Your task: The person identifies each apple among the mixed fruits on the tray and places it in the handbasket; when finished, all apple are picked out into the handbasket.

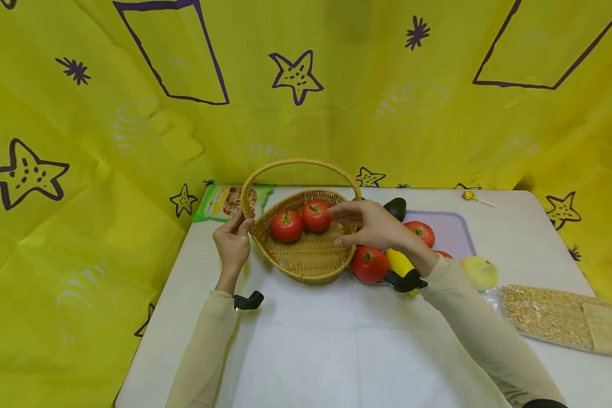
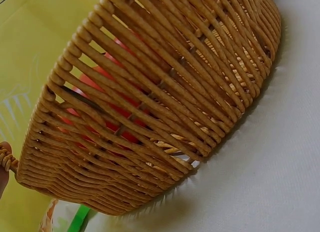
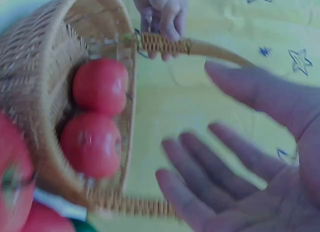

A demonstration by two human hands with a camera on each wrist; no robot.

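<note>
My left hand grips the handle of a wicker basket at its left end, by the rim. Inside the basket, toward the back, sit two red apples side by side, a left apple and a right apple. My right hand hangs over the basket's right side, fingers spread and relaxed, with nothing held; its fingertips overlap the right apple in the head view. Through the weave in the left wrist view, red fruit shows. The right wrist view has the right hand's palm and parted fingers beside the handle.
Right of the basket, a lilac tray carries apples, a yellow item and a dark green one. Beyond lie a pale round fruit, a bag of kernels and a lollipop. A green packet lies behind-left.
</note>
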